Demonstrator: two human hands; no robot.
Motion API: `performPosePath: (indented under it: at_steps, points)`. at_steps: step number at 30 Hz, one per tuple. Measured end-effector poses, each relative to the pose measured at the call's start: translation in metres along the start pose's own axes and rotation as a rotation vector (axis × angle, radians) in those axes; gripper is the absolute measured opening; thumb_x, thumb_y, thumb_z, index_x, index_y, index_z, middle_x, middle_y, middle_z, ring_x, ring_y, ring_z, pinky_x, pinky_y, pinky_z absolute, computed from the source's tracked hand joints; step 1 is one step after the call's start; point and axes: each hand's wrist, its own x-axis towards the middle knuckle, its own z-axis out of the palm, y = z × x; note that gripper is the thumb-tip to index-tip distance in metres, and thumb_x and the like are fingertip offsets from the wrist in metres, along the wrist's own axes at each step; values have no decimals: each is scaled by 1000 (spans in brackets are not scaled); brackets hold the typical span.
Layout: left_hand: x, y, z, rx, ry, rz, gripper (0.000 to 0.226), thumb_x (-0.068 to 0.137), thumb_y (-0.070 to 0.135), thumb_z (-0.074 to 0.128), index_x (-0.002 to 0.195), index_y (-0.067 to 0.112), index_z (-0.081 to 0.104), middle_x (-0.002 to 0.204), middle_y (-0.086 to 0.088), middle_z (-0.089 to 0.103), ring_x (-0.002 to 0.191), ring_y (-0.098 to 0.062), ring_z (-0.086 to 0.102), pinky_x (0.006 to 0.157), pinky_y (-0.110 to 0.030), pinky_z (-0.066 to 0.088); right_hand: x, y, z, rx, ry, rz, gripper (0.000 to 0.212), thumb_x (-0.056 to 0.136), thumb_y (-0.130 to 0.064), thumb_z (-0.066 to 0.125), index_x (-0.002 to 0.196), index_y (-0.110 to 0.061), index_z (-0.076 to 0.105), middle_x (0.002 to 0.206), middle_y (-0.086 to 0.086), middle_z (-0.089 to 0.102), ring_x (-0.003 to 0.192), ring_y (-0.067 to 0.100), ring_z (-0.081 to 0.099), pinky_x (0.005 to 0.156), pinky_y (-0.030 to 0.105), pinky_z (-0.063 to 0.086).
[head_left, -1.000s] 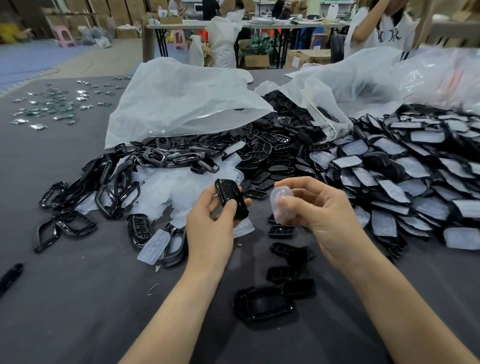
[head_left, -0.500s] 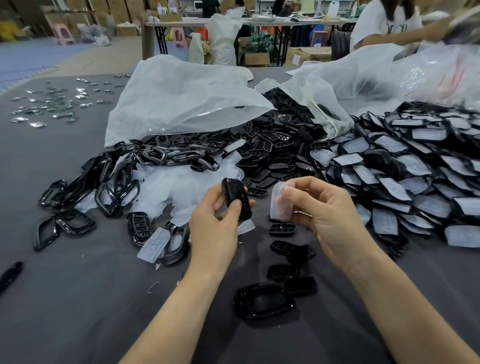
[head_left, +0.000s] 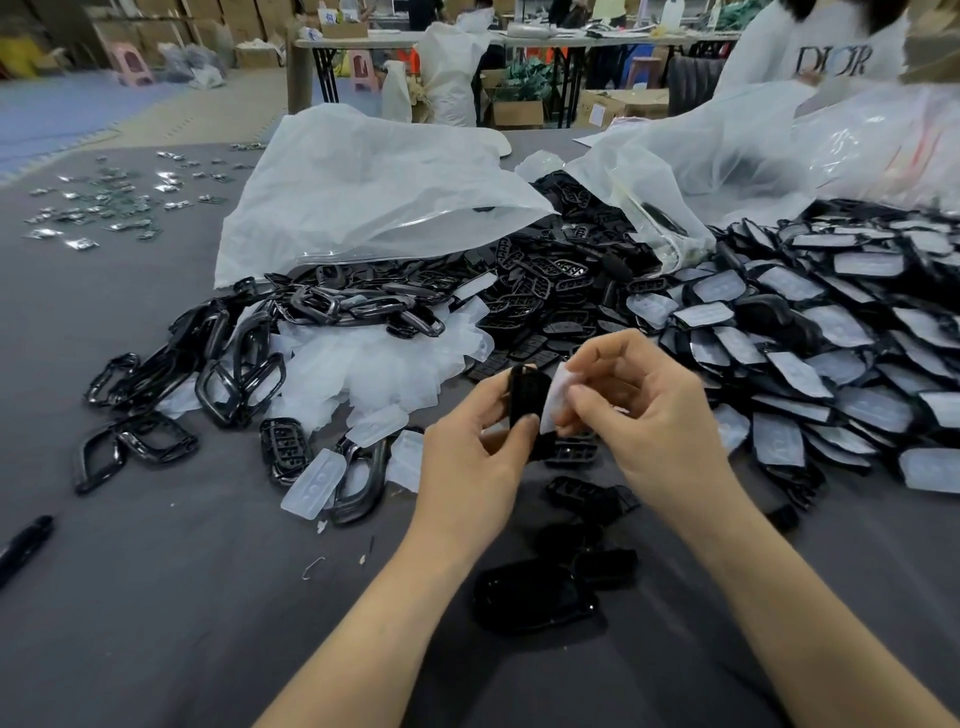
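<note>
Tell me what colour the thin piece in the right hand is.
Translucent white, seen best in the head view, where the right hand pinches the thin piece.

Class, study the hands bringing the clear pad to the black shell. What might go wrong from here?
1. The translucent soft pad, pinched by the right hand, may bend and seat crooked in the black plastic shell held by the left hand.
2. If either slips, it could drop among the loose black button frames beneath and get mixed up.
</note>
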Motion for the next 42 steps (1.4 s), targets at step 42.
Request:
performPosePath:
  at_steps: [42]
  points:
    - [-3, 2, 3, -109, -194, 5, 28, 93, 10, 62, 113, 30, 65, 101, 8, 75, 98, -7, 69, 82, -21, 53, 1, 5, 3, 22, 114, 223, 25, 82, 0, 69, 80, -18, 52, 67, -6, 57, 56, 8, 49, 51, 17, 45]
